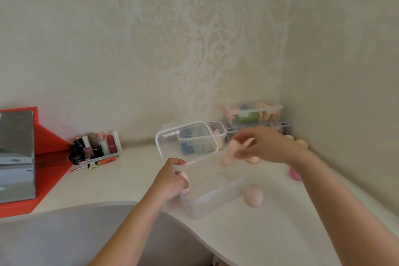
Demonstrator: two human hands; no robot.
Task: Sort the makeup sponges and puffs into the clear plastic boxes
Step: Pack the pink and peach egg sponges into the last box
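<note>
L hand (pixel 172 179) gripped the near-left corner of the open clear box (pixel 216 201), fingers curled over its rim. A pink sponge (pixel 186 182) sat right against those fingers at the box wall; couldn't tell if it was pinched or just lying inside. R hand (pixel 264 144) hung above the table (pixel 259 235) past the box's far-right corner, well apart from the L hand, fingers curled round pale pink sponges (pixel 233 144). Motion blur, so the count was unclear, and a couple of peachy pieces under the hand may have been held or lying on the table. The box's clear lid (pixel 168 147) stood tilted up at its far side. A peach egg sponge (pixel 253 196) lay on the table just beside the box's R wall, and a dark pink sponge (pixel 294 174) was partly hidden behind the R forearm. More peach sponges (pixel 302 142) sat near the wall corner. Behind the lid was a small clear box (pixel 222 134) w/ blue and green sponges. In the corner, a lidded box (pixel 252 112) w/ green and orange pieces was stacked on another box (pixel 282 127). Far L: red-framed mirror (pixel 17 157), tray of cosmetics (pixel 97 147), hair clip (pixel 94 166) in front of it.
</note>
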